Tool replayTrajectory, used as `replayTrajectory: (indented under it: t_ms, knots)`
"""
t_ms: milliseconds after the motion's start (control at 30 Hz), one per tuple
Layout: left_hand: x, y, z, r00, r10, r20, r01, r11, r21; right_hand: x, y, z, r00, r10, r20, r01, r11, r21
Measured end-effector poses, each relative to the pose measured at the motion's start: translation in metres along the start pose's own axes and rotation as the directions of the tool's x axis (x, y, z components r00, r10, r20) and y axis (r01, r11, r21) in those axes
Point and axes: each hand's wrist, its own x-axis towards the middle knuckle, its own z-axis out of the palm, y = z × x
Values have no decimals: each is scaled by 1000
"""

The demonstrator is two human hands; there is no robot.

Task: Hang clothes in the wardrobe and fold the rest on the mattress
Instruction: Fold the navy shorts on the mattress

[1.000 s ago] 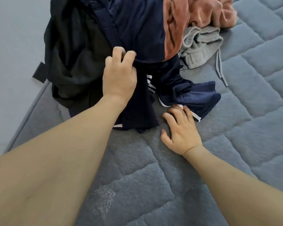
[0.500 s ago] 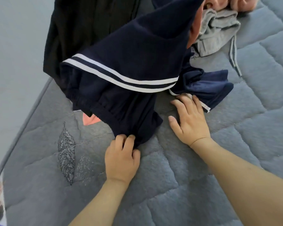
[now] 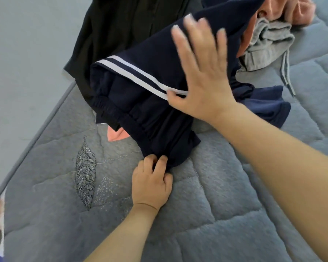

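Note:
Navy trousers with two white side stripes [image 3: 140, 95] lie stretched across the grey quilted mattress [image 3: 206, 214]. My left hand [image 3: 151, 182] pinches the trousers' near corner against the mattress. My right hand [image 3: 201, 72] is spread flat, fingers apart, over the trousers' upper part, blurred by motion. Behind them lies a pile: a black garment [image 3: 125, 31], a pink garment [image 3: 284, 10], grey sweatpants with a drawstring [image 3: 267, 46] and another navy piece [image 3: 265, 104].
A pink corner of fabric [image 3: 116, 136] sticks out from under the trousers. The mattress edge [image 3: 45, 133] runs diagonally at the left, with pale floor [image 3: 27, 63] beyond it. A leaf pattern [image 3: 85, 173] is stitched into the mattress.
My left hand pulled the navy trousers out of the pile toward me and down onto the mattress. My right hand lifted off the mattress and moved up over the trousers.

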Motion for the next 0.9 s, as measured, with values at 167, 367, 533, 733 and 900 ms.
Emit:
replayTrajectory:
  t_ms: [167,367,533,733,900]
  knots:
    - [0,2,-1,1000,-12,5,12,1000,11,-11,6,11,917,166,363,-124,983,-135]
    - [0,2,-4,1000,-20,5,20,1000,10,-112,9,-16,741,330,584,-322,939,-122]
    - [-4,7,-25,999,-21,35,19,998,62,-167,-18,-68,408,445,798,-519,831,-198]
    - [-124,10,-56,998,24,64,-25,1000,1,-273,-96,-136,186,431,883,-676,708,-203]
    - [-237,15,-102,964,116,237,-129,991,38,-352,-159,-199,-82,339,937,-745,604,-284]
